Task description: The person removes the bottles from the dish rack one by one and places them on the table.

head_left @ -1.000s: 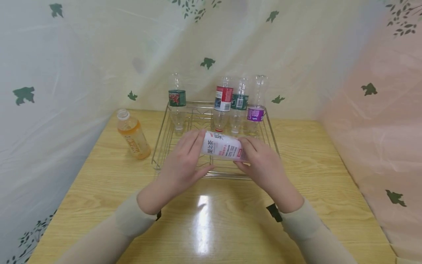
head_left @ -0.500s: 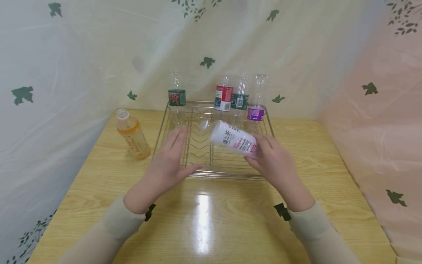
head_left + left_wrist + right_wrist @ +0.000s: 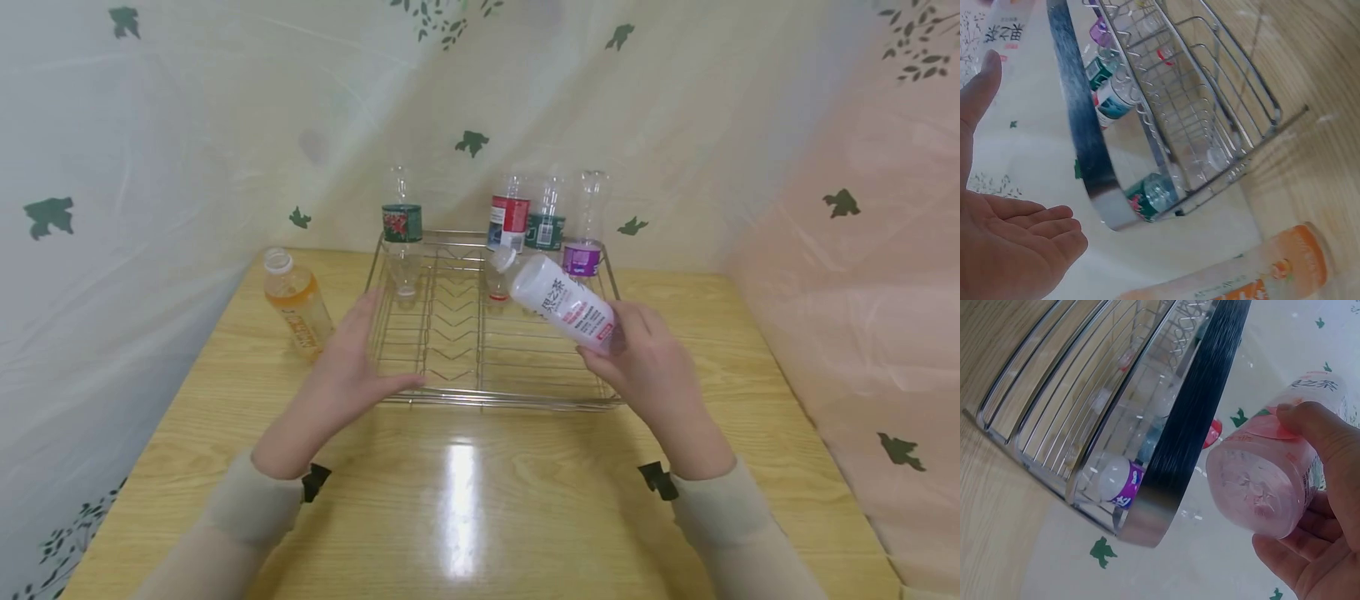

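Observation:
My right hand [image 3: 656, 375] grips a bottle with a white and pink label [image 3: 566, 304] near its base. The bottle is tilted above the right half of a wire dish rack [image 3: 517, 398], its white-capped end pointing up and left. In the right wrist view, its pinkish base [image 3: 1254, 481] faces the camera, with thumb and fingers around it. My left hand [image 3: 337, 375] holds nothing; its fingers are extended beside the rack's left side. Close to it stands an orange-labelled bottle [image 3: 300, 312], partly covered by that hand in the head view.
Along the rack's back, clear bottles stand cap-down: one green-labelled [image 3: 402, 223] at left; red-labelled [image 3: 510, 218], green-labelled [image 3: 545, 232] and purple-labelled [image 3: 582, 258] ones at right. A patterned curtain [image 3: 337, 108] hangs behind the wooden table [image 3: 375, 517].
My left hand has let go of the white and pink bottle and moved left. My right hand has carried that bottle rightward, and its capped end has tilted up.

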{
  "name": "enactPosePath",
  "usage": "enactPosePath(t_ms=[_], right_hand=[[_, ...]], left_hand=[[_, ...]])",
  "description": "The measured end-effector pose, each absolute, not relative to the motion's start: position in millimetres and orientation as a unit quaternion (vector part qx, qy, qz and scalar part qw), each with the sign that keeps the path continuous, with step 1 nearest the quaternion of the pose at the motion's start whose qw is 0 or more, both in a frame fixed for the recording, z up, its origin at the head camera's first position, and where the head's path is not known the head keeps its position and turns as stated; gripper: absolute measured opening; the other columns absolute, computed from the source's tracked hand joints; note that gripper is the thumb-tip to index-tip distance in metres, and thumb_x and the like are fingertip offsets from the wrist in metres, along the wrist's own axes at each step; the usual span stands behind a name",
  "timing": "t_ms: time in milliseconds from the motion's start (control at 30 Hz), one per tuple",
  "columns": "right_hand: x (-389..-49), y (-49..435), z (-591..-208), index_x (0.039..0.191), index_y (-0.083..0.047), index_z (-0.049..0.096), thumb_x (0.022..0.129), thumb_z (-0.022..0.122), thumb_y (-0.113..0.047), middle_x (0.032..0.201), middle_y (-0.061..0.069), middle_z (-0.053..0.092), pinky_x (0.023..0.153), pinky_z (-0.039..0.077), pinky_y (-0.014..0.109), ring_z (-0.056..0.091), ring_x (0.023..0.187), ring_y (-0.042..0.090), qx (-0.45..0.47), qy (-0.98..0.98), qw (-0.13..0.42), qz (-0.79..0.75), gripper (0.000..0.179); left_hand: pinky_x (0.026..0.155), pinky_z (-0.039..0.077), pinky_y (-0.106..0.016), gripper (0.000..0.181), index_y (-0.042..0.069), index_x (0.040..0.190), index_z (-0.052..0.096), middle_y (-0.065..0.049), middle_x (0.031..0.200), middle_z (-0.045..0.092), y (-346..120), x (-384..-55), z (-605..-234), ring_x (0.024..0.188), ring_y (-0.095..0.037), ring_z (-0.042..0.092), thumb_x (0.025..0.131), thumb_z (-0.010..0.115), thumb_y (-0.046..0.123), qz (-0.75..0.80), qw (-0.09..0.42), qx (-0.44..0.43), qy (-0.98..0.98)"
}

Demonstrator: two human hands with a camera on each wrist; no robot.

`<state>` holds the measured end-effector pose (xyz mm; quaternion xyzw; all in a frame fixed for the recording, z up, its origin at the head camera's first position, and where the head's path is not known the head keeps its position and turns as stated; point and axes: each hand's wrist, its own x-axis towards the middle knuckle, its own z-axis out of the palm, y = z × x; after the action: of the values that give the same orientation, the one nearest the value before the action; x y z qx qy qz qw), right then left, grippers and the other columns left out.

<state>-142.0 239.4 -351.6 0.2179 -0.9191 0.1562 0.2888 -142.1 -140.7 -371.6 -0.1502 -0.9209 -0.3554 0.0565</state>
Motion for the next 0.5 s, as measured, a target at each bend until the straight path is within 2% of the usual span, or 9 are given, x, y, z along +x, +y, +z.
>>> enactPosePath(t_ms=[67,300,500], right_hand=[[-143,243,-352,0.119,0.011,0.058,0.073,0.092,-0.015,0.105,0.024,0.062,0.064,0.061,0.049,0.063,0.084,0.035,0.214,-0.918,0.294,0.159,0.063],[-143,256,-353,0.119,0.012,0.06,0.075,0.09,-0.016,0.105,0.025,0.064,0.06,0.06,0.051,0.064,0.081,0.037,0.194,-0.914,0.318,0.162,0.06],[-143,267,-352,0.119,0.011,0.059,0.074,0.089,-0.013,0.102,0.026,0.063,0.06,0.058,0.053,0.064,0.08,0.039,0.166,-0.907,0.347,0.169,0.059]], left_hand=[[0.118,0.022,-0.057,0.137,0.01,0.164,0.007,-0.018,0.166,0.014,-145,-144,-375,0.149,-0.039,0.018,0.066,0.09,0.058,-0.36,0.051,-0.145,-0.92],[0.118,0.021,-0.058,0.14,0.01,0.164,0.006,-0.02,0.166,0.014,-156,-152,-390,0.15,-0.039,0.018,0.064,0.097,0.047,-0.372,0.036,-0.146,-0.916],[0.118,0.019,-0.06,0.145,0.008,0.164,0.003,-0.02,0.166,0.009,-165,-157,-402,0.15,-0.04,0.014,0.062,0.095,0.055,-0.386,0.004,-0.137,-0.912]])
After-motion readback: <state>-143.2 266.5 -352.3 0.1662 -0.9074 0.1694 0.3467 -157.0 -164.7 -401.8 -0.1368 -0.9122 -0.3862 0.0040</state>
